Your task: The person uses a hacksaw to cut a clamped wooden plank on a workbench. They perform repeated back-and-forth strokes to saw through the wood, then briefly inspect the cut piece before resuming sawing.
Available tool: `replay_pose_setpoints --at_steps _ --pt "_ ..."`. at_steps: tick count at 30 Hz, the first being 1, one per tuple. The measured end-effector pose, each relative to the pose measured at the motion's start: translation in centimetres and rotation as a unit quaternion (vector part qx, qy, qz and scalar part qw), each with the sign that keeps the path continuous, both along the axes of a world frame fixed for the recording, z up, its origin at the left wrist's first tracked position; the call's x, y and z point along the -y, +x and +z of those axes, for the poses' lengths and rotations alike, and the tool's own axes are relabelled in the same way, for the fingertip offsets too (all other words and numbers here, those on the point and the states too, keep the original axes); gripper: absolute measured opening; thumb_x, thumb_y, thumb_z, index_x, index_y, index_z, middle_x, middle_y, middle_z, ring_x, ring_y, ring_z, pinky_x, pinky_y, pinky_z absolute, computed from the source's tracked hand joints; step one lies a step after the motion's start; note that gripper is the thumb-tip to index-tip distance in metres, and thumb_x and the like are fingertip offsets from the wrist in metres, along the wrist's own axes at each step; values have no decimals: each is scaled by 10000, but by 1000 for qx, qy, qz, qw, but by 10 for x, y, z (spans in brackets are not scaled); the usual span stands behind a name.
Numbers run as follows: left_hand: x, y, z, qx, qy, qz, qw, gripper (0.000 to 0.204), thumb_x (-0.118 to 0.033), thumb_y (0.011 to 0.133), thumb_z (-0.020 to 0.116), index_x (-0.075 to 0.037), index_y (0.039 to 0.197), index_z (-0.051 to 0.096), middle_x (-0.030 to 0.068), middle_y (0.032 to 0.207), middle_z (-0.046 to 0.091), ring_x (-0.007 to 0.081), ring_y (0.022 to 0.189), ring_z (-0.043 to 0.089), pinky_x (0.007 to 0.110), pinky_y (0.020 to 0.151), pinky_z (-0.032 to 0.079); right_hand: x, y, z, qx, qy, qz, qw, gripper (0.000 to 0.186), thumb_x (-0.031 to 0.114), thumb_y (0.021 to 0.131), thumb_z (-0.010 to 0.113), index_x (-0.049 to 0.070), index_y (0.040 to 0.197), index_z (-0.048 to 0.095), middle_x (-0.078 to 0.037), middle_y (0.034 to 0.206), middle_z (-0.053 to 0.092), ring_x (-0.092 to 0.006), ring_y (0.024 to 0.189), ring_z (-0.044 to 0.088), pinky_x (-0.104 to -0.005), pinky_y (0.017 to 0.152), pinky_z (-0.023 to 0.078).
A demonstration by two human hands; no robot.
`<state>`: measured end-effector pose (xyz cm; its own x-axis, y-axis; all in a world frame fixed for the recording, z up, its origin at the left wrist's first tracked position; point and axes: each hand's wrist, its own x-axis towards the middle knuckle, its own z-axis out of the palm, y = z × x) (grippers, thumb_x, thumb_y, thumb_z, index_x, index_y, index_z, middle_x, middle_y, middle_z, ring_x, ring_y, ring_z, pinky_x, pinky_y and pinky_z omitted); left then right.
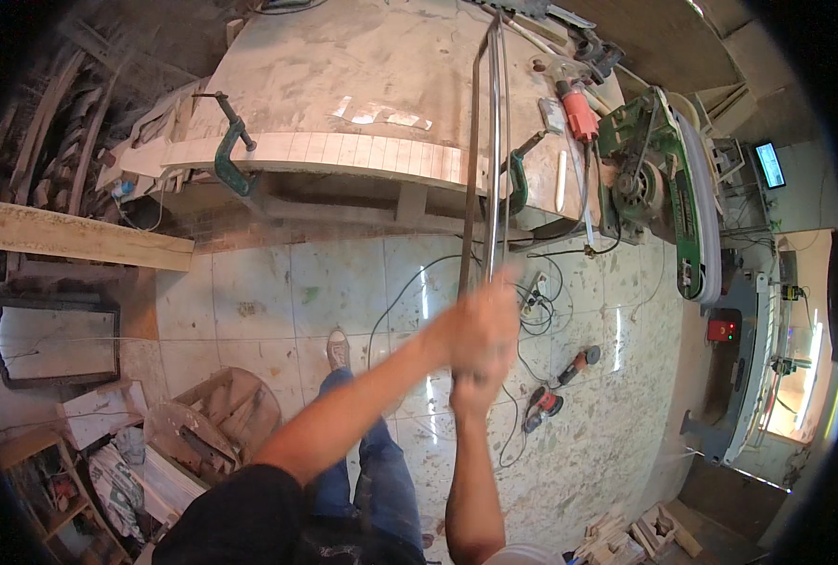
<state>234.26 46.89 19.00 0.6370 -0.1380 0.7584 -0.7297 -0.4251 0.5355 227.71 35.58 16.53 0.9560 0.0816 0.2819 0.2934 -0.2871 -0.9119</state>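
Note:
Both hands come together at the near end of a long, narrow metal frame [473,179]. It has a brownish bar on one side and shiny strips on the other, and it reaches up over the workbench. My left hand [487,315], smeared by motion, is closed around that end. Just below it, my right hand [475,377] is closed on the same end; the grip itself is hidden. Under the frame lies a pale wooden strip [315,151] with evenly spaced cross lines, along the bench edge. Green C-clamps grip the edge, one at left [233,165] and one beside the frame [519,179].
A red power tool [579,115] lies on the workbench [287,66], with a green belt machine [645,179] to its right. Two corded sanders [543,408] and loose cables lie on the tiled floor. A wooden beam [80,235] juts in from the left; a round wooden piece [216,419] stands lower left.

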Motion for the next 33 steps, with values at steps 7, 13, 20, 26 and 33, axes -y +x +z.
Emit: replay_pose_setpoints --at_steps 7,13,20,26,33 --pt "-11 37 23 -7 23 1 1000 164 -72 576 613 -68 479 481 65 549 447 245 615 479 516 1085 376 -3 40 -9 -132 6 -9 991 195 146 868 607 -41 823 574 -20 694 592 -168 648 555 -326 576 429" --pt "41 -88 23 -74 -55 -50 995 162 -75 549 601 -85 510 444 31 560 369 236 563 429 521 1021 444 35 -75 48 -71 14 52 996 450 200 802 557 -25 1191 583 -200 1289 527 -321 1211 505 -418 1029 365" --pt "-32 84 21 5 20 17 1000 154 -74 633 605 -53 522 500 84 566 479 288 643 505 519 1080 363 -25 87 8 -199 49 16 979 221 149 884 624 -15 763 538 -60 744 574 -123 665 522 -276 546 405" --pt "3 11 9 -46 -35 17 998 146 -104 539 619 -52 475 499 80 546 471 277 659 465 372 731 476 3 9 3 -74 -13 -7 997 184 138 851 607 -22 933 569 -87 847 582 -160 766 518 -325 682 408" --pt "39 -44 0 -23 -63 11 998 177 -170 531 610 -63 554 472 73 618 442 285 701 504 380 703 476 33 -47 22 61 -92 38 993 408 151 858 550 -40 1218 542 -180 1303 510 -287 1219 484 -399 1013 378"
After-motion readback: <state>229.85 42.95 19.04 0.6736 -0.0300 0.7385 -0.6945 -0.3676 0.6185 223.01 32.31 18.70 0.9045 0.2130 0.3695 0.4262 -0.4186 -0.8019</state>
